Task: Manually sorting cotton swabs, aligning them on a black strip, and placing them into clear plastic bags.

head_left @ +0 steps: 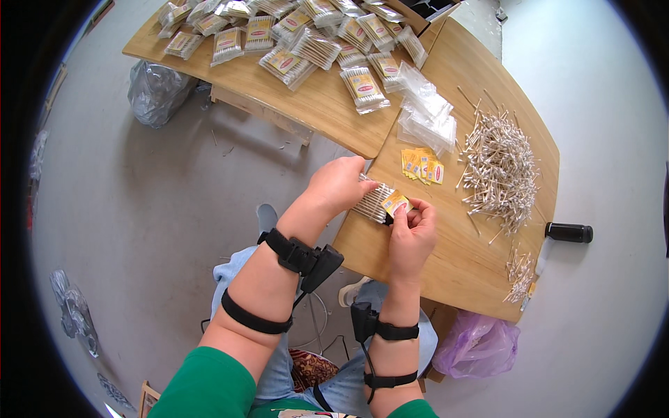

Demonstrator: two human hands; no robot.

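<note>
Over the near edge of the wooden table, my left hand (340, 182) is closed on the upper left end of a flat row of cotton swabs (368, 203). A small yellow printed card (396, 202) lies against the other end of the row, pinched between the thumb and fingers of my right hand (413, 235). Something dark shows beneath the row by my right fingers; its kind is unclear. Just beyond my hands, several matching cards (422, 166) are fanned out on the table.
Loose cotton swabs (500, 171) form a big pile at the right, with a smaller heap (519, 274) nearer. Clear plastic bags (426, 111) lie behind the cards. Filled swab packs (284, 61) crowd the far left tabletop. A black bottle (569, 233) and purple bag (479, 345) are beyond the table edge.
</note>
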